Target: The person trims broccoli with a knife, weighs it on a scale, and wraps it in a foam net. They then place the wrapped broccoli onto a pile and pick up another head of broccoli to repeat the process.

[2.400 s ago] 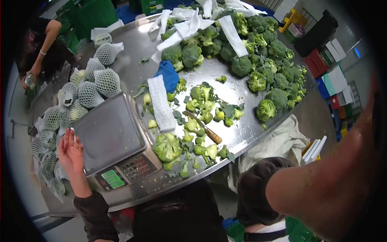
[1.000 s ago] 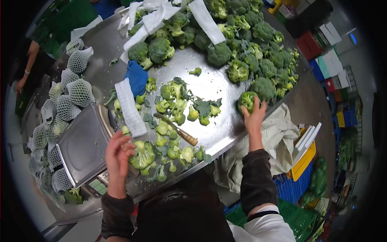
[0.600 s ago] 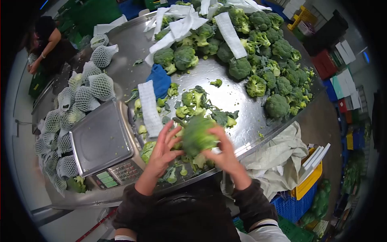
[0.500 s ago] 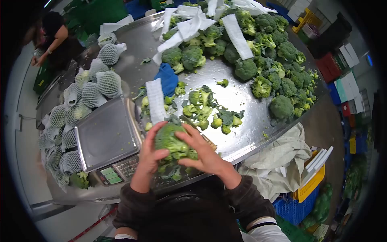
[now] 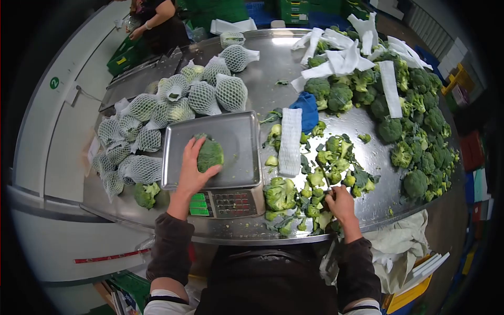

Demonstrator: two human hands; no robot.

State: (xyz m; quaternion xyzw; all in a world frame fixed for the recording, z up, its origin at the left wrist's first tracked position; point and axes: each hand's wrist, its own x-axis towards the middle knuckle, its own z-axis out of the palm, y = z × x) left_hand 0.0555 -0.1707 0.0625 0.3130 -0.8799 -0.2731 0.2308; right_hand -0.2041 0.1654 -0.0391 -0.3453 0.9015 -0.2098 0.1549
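Observation:
On the steel pan of the scale (image 5: 239,136) rests a broccoli head (image 5: 211,156), with the fingers and thumb of my left hand (image 5: 192,170) curled around it. My right hand (image 5: 342,203) is low over the pile of broccoli trimmings (image 5: 315,197), its fingers closed around a knife (image 5: 324,172); the thin dark blade points away from me, and the handle is mostly hidden. A cut broccoli piece (image 5: 280,193) lies between the scale and the trimmings. Just beyond it is a white foam net sleeve (image 5: 290,142), beside a blue cloth (image 5: 308,109).
Netted broccoli heads (image 5: 202,97) crowd the table left of the scale. A big heap of broccoli (image 5: 420,136) with white sleeves (image 5: 341,60) on it covers the right side. Another person (image 5: 157,23) stands at the far left by a green crate (image 5: 126,55).
The broccoli head has gone from between both hands onto the scale pan, still in my left hand. My right hand has left it and closed on the knife. The view has swung left.

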